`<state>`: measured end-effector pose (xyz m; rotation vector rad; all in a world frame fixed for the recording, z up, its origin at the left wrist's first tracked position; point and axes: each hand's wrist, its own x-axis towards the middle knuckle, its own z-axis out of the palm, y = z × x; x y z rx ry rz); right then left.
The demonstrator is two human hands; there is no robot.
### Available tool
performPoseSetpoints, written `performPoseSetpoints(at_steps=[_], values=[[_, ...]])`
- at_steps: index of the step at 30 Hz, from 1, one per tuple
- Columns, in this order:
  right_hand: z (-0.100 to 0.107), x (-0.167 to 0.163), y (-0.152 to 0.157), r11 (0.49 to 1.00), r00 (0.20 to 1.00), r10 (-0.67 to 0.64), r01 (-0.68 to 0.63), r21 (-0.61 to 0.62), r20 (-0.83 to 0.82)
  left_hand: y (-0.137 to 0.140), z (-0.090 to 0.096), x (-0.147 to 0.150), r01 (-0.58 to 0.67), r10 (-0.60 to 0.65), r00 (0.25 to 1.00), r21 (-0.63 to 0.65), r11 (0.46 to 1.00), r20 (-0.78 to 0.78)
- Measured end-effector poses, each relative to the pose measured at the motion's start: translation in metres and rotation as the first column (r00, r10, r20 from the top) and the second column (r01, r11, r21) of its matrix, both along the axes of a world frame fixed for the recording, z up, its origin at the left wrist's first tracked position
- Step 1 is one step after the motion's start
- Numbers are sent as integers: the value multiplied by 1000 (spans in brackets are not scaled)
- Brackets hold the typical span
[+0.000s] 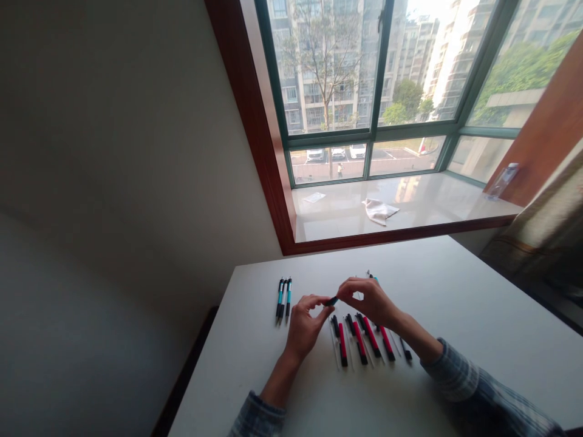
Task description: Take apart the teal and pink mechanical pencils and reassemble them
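Holding a small dark pen part [331, 301] above the desk [218, 364], on the far side of red barrels [358, 337], the left hand [304, 325] and right hand [370, 298] each pinch one end, thumb to finger; it looks light, stiff and slick, likely best held endwise.

From my head, the camera looks forward and down across the white table [248, 352], with my left hand [304, 328] and right hand [370, 300] near it, below centre; its wide view takes in the wall [136, 152] at left and the window [374, 124] at upper right.
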<state>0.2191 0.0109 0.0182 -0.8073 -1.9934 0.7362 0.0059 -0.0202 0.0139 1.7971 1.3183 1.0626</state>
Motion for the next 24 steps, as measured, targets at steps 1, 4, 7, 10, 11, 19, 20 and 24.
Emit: performPoseSetpoints(at_steps=[1, 4, 7, 10, 11, 19, 20, 24], values=[[-1, 0, 0, 1000, 1000, 3, -3, -9, 2, 0, 0, 0, 1, -1, 1000, -1, 1000, 1], [-2, 1, 1, 1000, 1000, 5, -5, -29, 2, 1, 0, 0, -2, 2, 1000, 2, 1000, 5], [-4, 7, 6, 998, 998, -65, 65, -19, -1, 3, -3, -3, -52, 52, 999, 18, 998, 18], [-6, 19, 16, 983, 983, -183, 183, -11, -14, 6, -9, -7, -156, 154, 987, 29, 987, 40], [-7, 23, 20, 976, 976, -218, 217, -18, -19, 8, -11, -8, -192, 190, 981, 30, 981, 48], [-17, 31, 33, 988, 976, -112, 130, -86, 189, 12, -16, -17, -286, 284, 954, 1, 958, 97], [-18, 31, 33, 991, 967, -95, 115, -73, 237, 12, -15, -17, -279, 278, 955, 0, 960, 99], [-23, 35, 38, 988, 928, -149, 150, 24, 341, 11, -14, -17, -265, 263, 959, 6, 964, 105]])
